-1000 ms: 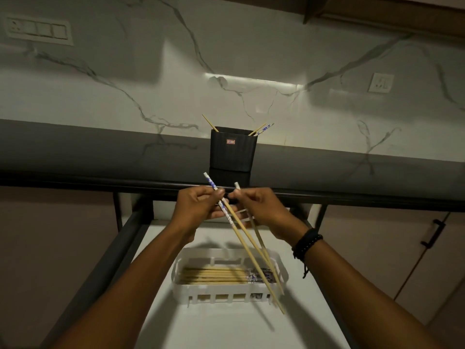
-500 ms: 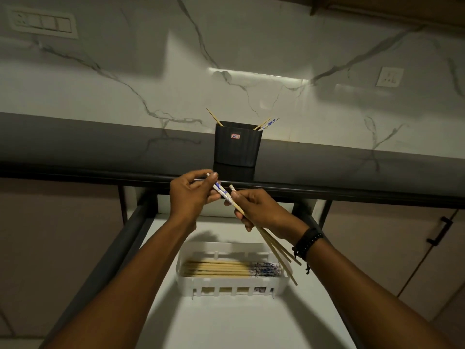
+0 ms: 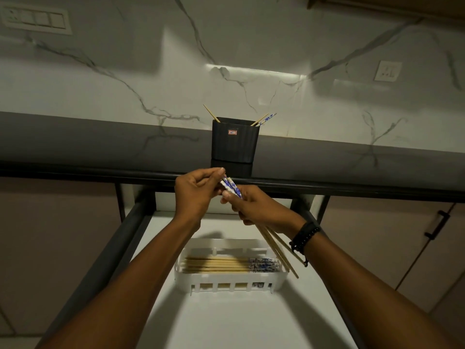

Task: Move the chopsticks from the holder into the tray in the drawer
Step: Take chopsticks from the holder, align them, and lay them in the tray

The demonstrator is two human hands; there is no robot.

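Observation:
A black ribbed holder (image 3: pixel 234 141) stands on the dark counter ledge with three chopsticks (image 3: pixel 263 119) leaning out of its top. Below it, over the open drawer, both hands hold a small bundle of wooden chopsticks (image 3: pixel 276 248) with blue-and-white patterned ends. My left hand (image 3: pixel 197 195) pinches the patterned ends. My right hand (image 3: pixel 259 209) is wrapped around the shafts, whose bare tips slant down to the right past my wrist. A white slotted tray (image 3: pixel 231 283) lies in the drawer with several chopsticks lying side by side in it, patterned ends to the right.
The drawer's white floor (image 3: pixel 226 321) stretches toward me, between dark rails (image 3: pixel 113 245). A dark counter edge (image 3: pixel 352 191) runs across above the drawer. A cabinet door with a black handle (image 3: pixel 436 224) is at right. The marbled wall carries a switch panel (image 3: pixel 35 18) and a socket (image 3: pixel 387 71).
The held chopsticks have been drawn together into a tighter bundle and their tips have swung up toward the right wrist. Both hands have moved slightly closer together.

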